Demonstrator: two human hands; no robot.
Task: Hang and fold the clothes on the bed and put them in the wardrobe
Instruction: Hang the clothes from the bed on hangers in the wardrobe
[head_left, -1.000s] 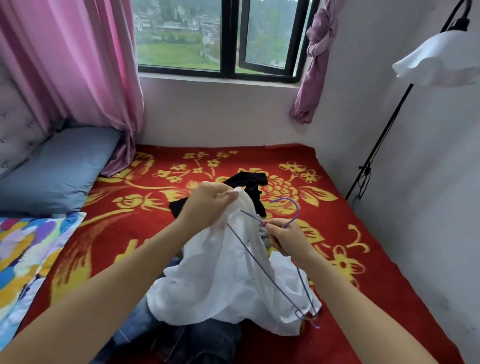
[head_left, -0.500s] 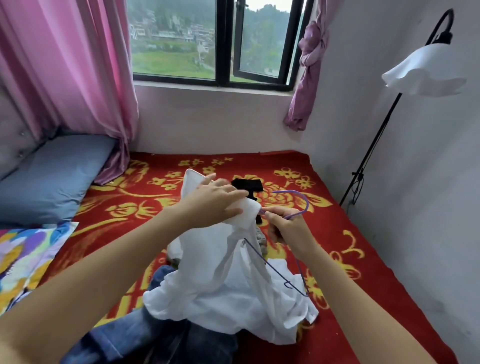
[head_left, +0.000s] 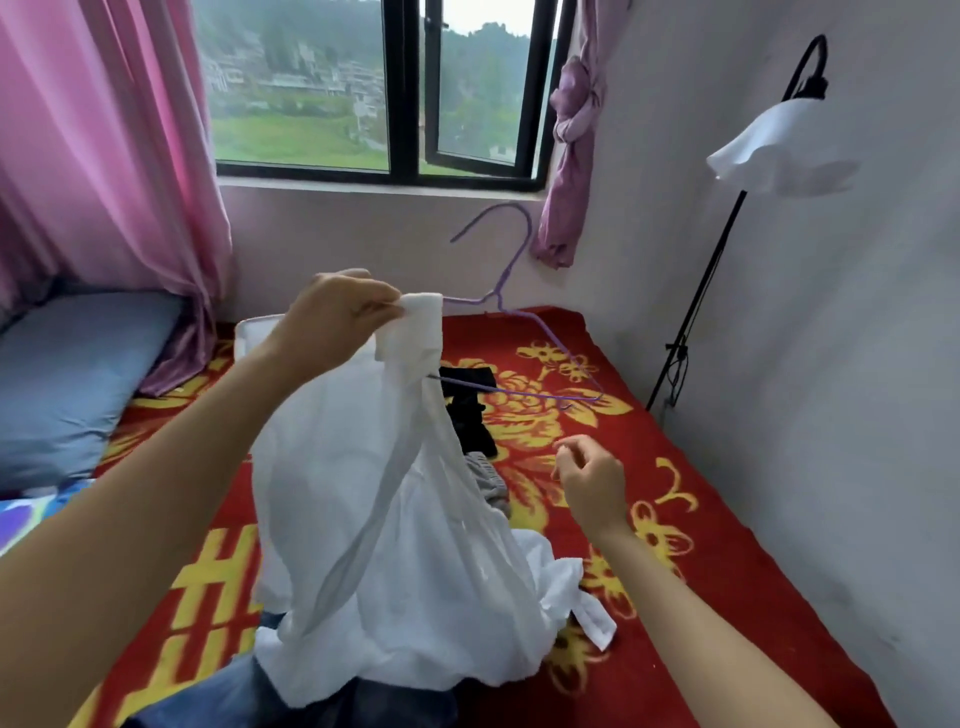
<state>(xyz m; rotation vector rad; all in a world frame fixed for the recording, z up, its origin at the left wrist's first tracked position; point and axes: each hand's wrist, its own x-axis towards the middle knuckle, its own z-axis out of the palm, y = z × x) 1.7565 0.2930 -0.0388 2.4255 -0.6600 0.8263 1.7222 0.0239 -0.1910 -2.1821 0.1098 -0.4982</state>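
Observation:
My left hand (head_left: 332, 322) pinches the top edge of a white garment (head_left: 374, 499) and holds it up above the bed. A purple wire hanger (head_left: 511, 306) sticks out of the garment's top, its left end inside the cloth and its hook pointing up. My right hand (head_left: 589, 480) hangs lower right of the hanger, fingers loosely curled, holding nothing. A black garment (head_left: 470, 415) and a grey one (head_left: 485, 475) lie on the red bedspread behind the white one. Blue jeans (head_left: 270, 691) lie under the white garment's hem.
The bed has a red blanket with yellow flowers (head_left: 675, 597). A blue pillow (head_left: 72, 374) lies at the left below a pink curtain (head_left: 104, 156). A floor lamp (head_left: 769, 150) stands by the right wall. The window (head_left: 384, 88) is behind.
My left hand lifted the white garment higher with the hanger inside it. My right hand let go of the hanger and dropped lower. The camera tilted up.

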